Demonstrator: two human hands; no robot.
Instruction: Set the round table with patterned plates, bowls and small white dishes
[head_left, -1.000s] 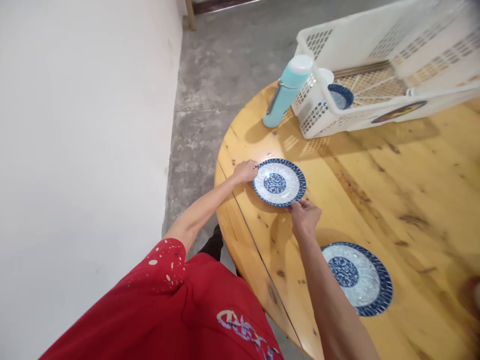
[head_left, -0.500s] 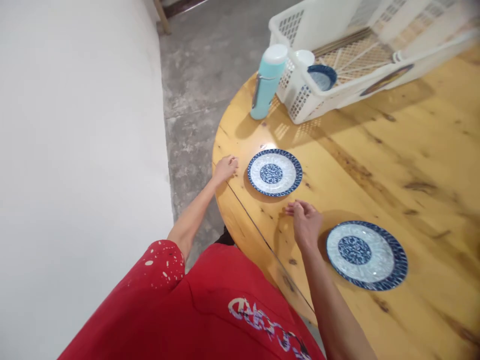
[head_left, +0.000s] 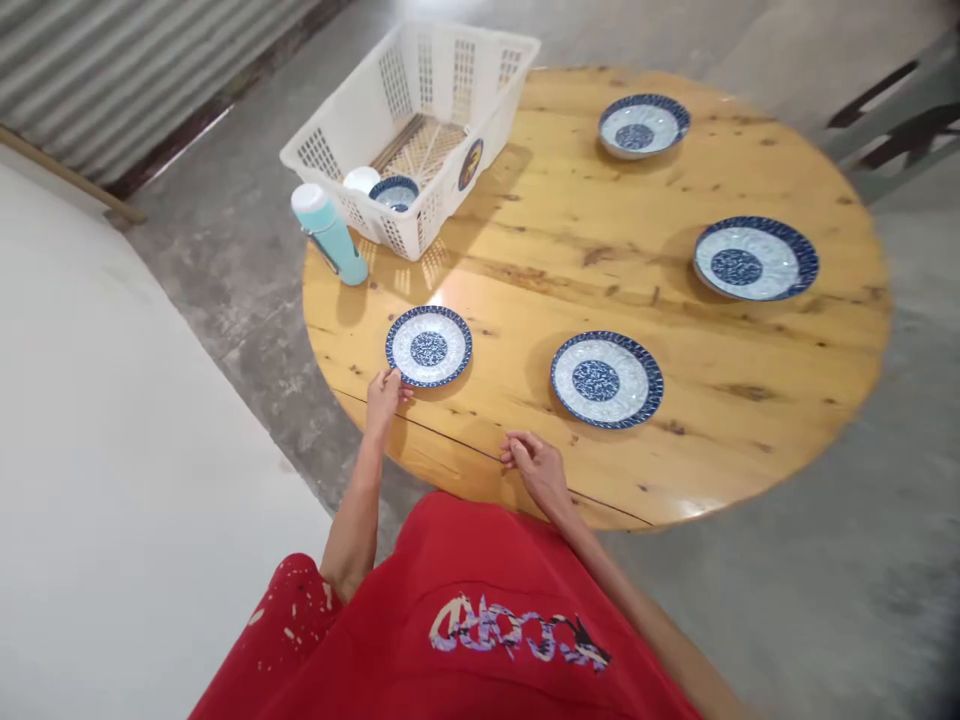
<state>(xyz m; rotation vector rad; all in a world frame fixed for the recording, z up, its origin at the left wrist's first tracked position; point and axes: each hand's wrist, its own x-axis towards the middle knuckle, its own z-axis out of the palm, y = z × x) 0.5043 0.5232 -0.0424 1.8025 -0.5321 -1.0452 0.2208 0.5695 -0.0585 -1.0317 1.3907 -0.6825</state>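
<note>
A blue-and-white plate [head_left: 429, 346] lies on the round wooden table, near its left front edge. My left hand [head_left: 385, 398] is at this plate's near-left rim, with its fingertips closed on the edge. My right hand [head_left: 538, 468] hovers over the front edge of the table, its fingers loosely bent and holding nothing. Beyond it to the right is a second patterned plate [head_left: 606, 380], apart from the hand. Two deeper-looking dishes in the same pattern stand farther off: one dish [head_left: 756, 260] at the right and another dish [head_left: 643, 127] at the back.
A white plastic basket [head_left: 487, 150] stands at the back left of the table [head_left: 570, 250]. Inside it are a blue-rimmed bowl [head_left: 395, 193], a white round item [head_left: 362, 180] and some thin sticks. A turquoise bottle [head_left: 339, 245] stands beside the basket. A white wall is at the left.
My left hand has gone from beside the left plate to its near rim. My right hand has drawn back towards the table's front edge. The view has swung right, showing more table and dishes.
</note>
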